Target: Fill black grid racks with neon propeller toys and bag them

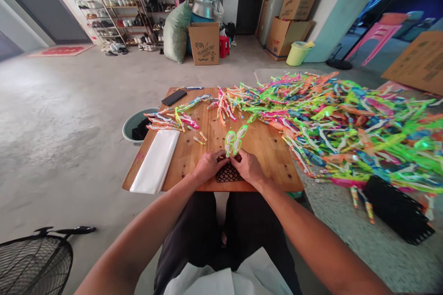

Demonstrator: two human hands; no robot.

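Observation:
My left hand (210, 165) and my right hand (248, 166) meet near the table's front edge, fingertips pinched. Between them rise two bright green plastic pieces (229, 141), shaped like small toy glasses with paired round openings and white inside. Both hands grip their lower ends; which hand holds which piece I cannot tell. Directly under the hands lies a black mesh grid (228, 175), partly covered by the fingers. On the wooden table (194, 165), small striped sticks (200, 140) and a loose group of coloured plastic pieces (166, 122) lie beyond my left hand.
A huge pile of coloured plastic pieces (332, 119) spreads to the right, with a stack of black grids (398, 209) before it. White plastic bags (155, 161) lie at the table's left, a phone (174, 97) behind. A basin (128, 129) and a fan (34, 262) stand left.

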